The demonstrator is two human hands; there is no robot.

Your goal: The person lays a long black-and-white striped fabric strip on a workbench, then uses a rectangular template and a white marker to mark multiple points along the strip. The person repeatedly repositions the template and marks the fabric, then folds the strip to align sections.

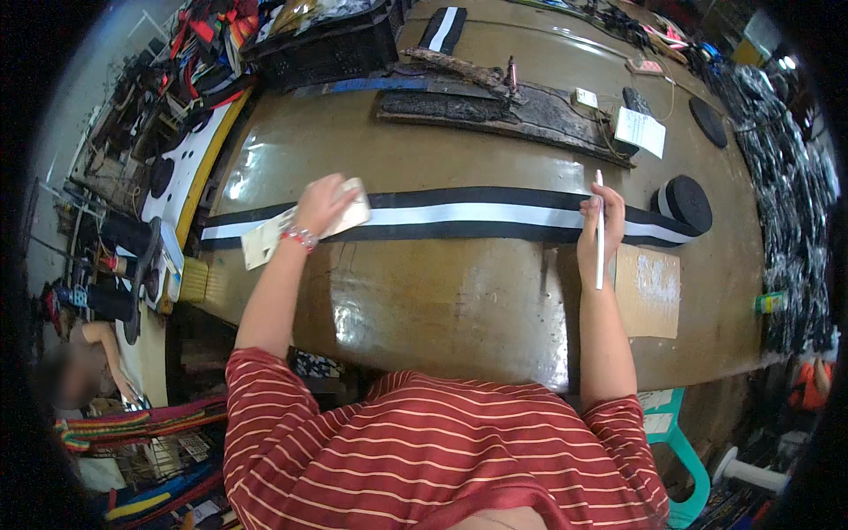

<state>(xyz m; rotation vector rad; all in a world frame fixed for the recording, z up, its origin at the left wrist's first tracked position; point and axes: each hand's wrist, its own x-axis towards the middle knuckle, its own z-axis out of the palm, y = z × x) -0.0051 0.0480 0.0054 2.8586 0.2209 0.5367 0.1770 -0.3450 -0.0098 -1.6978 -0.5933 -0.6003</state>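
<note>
A wide black elastic band with a white centre stripe (464, 213) runs across the table in front of me. At its right end it is wound into a roll (692, 204). My left hand (323, 204) grips a long, flat cream-coloured piece (268, 240) by its upper part. This piece lies slanted over the left part of the band; its material is hard to tell. In my right hand (604, 215) is a slim white stick, perhaps a marking pencil (600, 255), upright in the picture. That hand is over the band near the roll.
A cardboard piece with white marks (652, 291) lies by my right forearm. Beyond the band are a dark, worn board (464, 109), a written paper (640, 131) and a black crate (324, 56). A person (99, 358) is at the left, a teal plastic chair (686, 457) at the lower right.
</note>
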